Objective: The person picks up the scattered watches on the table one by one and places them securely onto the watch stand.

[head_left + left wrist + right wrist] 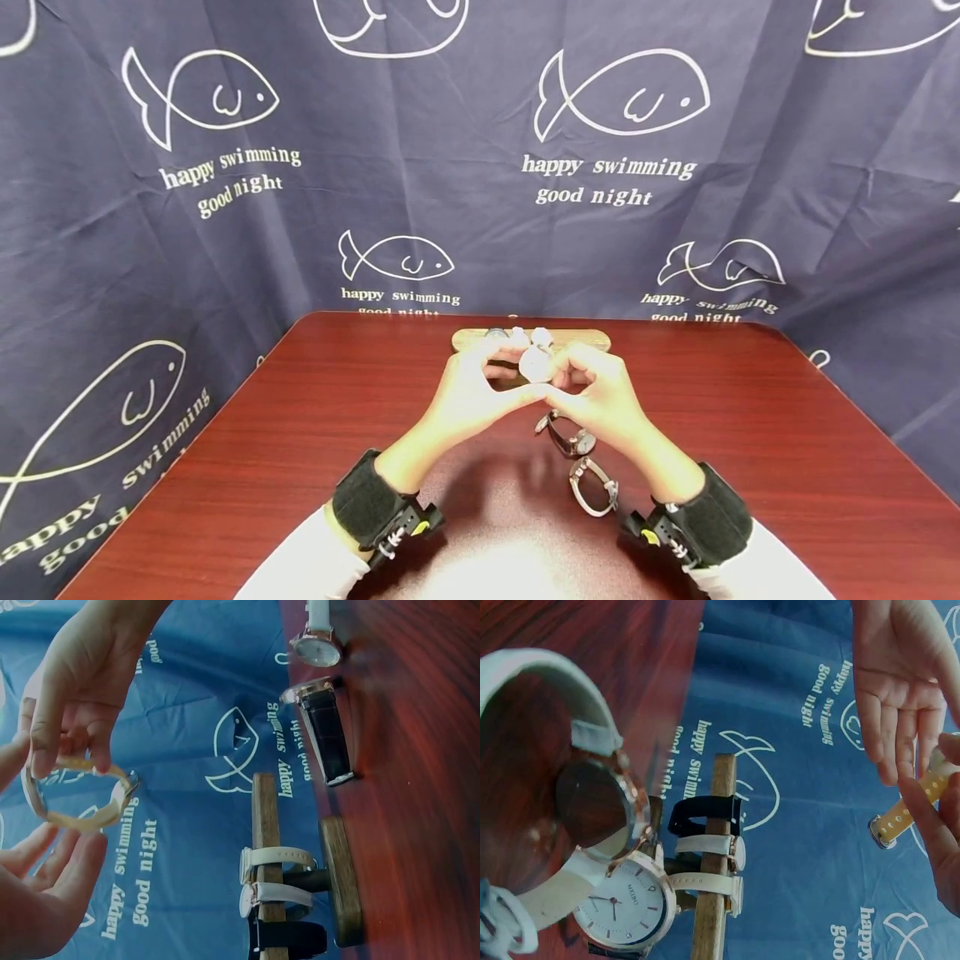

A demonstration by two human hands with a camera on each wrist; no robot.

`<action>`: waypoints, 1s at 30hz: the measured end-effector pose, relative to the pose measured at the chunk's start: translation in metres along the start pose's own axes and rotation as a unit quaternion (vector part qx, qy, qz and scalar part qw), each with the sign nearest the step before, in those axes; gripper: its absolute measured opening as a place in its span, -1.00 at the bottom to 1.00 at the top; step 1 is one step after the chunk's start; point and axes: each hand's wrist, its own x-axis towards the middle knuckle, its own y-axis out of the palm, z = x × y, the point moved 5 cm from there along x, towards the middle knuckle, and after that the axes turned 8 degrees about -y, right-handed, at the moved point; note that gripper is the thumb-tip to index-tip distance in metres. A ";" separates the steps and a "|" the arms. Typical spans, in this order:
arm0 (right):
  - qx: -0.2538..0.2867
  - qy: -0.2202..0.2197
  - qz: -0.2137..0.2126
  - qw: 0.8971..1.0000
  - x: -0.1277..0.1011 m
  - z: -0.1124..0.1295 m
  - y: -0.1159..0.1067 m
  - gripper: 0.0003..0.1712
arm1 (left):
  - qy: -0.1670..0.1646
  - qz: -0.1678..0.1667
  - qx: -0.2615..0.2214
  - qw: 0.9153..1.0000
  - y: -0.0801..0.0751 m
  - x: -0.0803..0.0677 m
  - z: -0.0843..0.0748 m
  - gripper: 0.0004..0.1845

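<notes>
A pale-strapped wristwatch (535, 364) is held between both hands above the table. In the left wrist view its cream strap (82, 823) forms a loop. My left hand (468, 396) holds it from the left, fingers against the strap and thumb reaching round. My right hand (600, 396) pinches it from the right; in the right wrist view its fingers grip the perforated strap (911, 810), with the buckle (881, 832) end sticking out. Both thumb tips look close together in the head view. Part of the dial is hidden by fingers.
Behind the hands stands a wooden watch stand (592, 337) bearing a black-strapped watch (697, 814) and two pale-strapped ones. On the table (360, 400), towards the right hand, lie a dark-strapped watch (583, 443) and a white-strapped watch (592, 510). A patterned cloth (480, 167) hangs behind.
</notes>
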 end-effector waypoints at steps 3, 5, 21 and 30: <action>0.013 -0.013 0.013 1.000 0.000 0.002 0.001 -0.63 | 0.026 -0.013 -0.008 1.000 0.000 -0.001 -0.004 -0.45; 0.021 -0.014 0.021 0.999 0.000 0.002 0.002 -0.64 | 0.035 -0.017 -0.016 0.999 -0.001 -0.001 -0.006 -0.46; 0.043 0.021 0.032 0.998 0.002 -0.007 -0.005 -0.75 | 0.197 -0.114 0.198 0.954 -0.023 0.000 -0.014 -0.50; -0.126 0.077 -0.013 0.989 0.004 -0.049 -0.051 -0.76 | 0.189 -0.133 0.301 0.925 -0.055 0.013 0.008 -0.63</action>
